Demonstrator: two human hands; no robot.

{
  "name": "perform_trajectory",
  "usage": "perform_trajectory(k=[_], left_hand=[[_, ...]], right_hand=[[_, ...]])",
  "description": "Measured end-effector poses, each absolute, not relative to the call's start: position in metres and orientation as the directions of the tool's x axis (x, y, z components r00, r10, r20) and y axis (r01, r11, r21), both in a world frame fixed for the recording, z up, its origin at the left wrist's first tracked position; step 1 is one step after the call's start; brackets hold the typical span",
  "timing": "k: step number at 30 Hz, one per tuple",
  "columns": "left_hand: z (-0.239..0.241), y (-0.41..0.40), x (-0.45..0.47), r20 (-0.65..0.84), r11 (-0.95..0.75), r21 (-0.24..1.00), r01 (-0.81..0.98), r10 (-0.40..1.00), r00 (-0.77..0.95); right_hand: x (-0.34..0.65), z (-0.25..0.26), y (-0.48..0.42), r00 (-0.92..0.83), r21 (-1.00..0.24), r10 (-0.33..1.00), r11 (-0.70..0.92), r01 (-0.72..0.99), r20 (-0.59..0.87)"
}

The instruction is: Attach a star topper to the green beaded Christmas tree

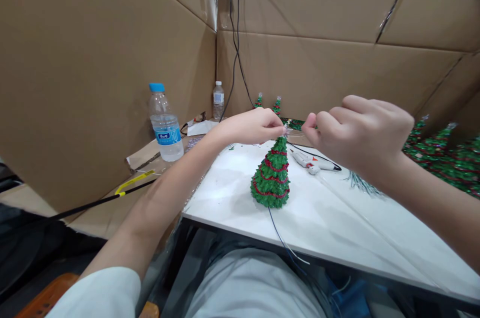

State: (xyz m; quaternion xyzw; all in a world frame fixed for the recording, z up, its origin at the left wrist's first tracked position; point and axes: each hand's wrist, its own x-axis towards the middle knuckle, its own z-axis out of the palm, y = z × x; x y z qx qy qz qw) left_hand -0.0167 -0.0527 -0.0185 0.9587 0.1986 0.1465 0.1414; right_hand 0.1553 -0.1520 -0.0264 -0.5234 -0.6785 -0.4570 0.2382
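A small green tinsel Christmas tree (272, 178), wound with red garland, stands upright near the front edge of the white table. My left hand (257, 125) pinches the pale, clear-looking topper (286, 130) at its tip; the fingers partly hide it. To the right, my right hand (360, 130) is raised and closed, thumb against the curled fingers, apart from the tree. Fine pale strands run from the tip toward it, but what it holds is too small to make out. Behind and below lies a white glue gun (313, 162).
Several finished-looking trees (442, 148) stand at the right, with two more (276, 105) at the back. A water bottle (165, 125) stands left of the white table (330, 228). A thin wire (279, 233) hangs over its front edge. Cardboard walls (300, 68) enclose the place.
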Motion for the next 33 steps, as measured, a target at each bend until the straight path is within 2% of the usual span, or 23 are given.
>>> perform_trajectory(k=[8, 20, 26, 33], left_hand=[[-0.020, -0.053, -0.015, 0.255, -0.909, 0.246, 0.337, 0.396, 0.882], [-0.020, -0.052, -0.014, 0.228, -0.893, 0.320, 0.316, 0.396, 0.889], [-0.018, -0.052, -0.015, 0.201, -0.896, 0.299, 0.329, 0.396, 0.896], [-0.017, -0.055, -0.015, 0.198, -0.895, 0.276, 0.349, 0.408, 0.891]], right_hand=[[0.156, -0.027, -0.151, -0.348, 0.397, 0.481, 0.000, 0.918, 0.805], [0.152, -0.027, -0.152, -0.403, 0.475, 0.508, -0.014, 0.880, 0.762], [0.148, -0.026, -0.153, -0.420, 0.489, 0.509, -0.001, 0.872, 0.751], [0.143, -0.022, -0.149, -0.354, 0.406, 0.573, 0.040, 0.913, 0.740]])
